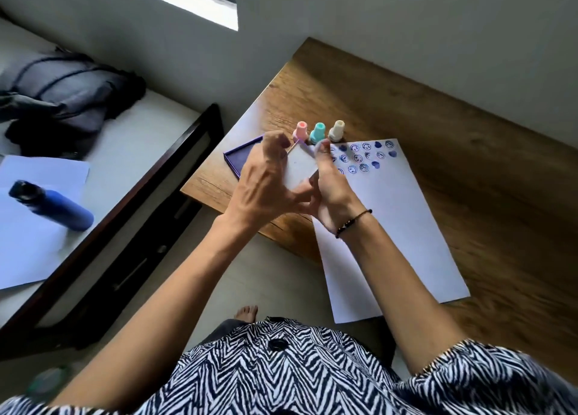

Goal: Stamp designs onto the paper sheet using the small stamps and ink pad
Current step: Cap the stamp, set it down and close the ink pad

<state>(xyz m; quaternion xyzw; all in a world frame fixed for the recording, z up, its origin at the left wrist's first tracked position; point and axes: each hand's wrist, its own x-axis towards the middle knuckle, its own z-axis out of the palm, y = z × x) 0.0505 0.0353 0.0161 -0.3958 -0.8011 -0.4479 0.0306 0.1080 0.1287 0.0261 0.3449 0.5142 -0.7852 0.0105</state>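
Stamps number three: small pink plastic stamp [301, 130], teal one [318, 132], cream one [336, 130], upright on the brown wooden table [438, 133] beside one white paper sheet [400, 214]. Left hand [266, 180] and right hand [328, 192] each close their grip on one flat white lid [301, 167] above the purple ink pad [240, 158]. No writing is legible.

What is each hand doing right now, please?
Left hand: closed on the ink pad lid, gripping its left edge.
Right hand: closed on the same lid, gripping its right edge.

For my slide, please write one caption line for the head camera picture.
Both hands hold the ink pad lid above stamped paper.
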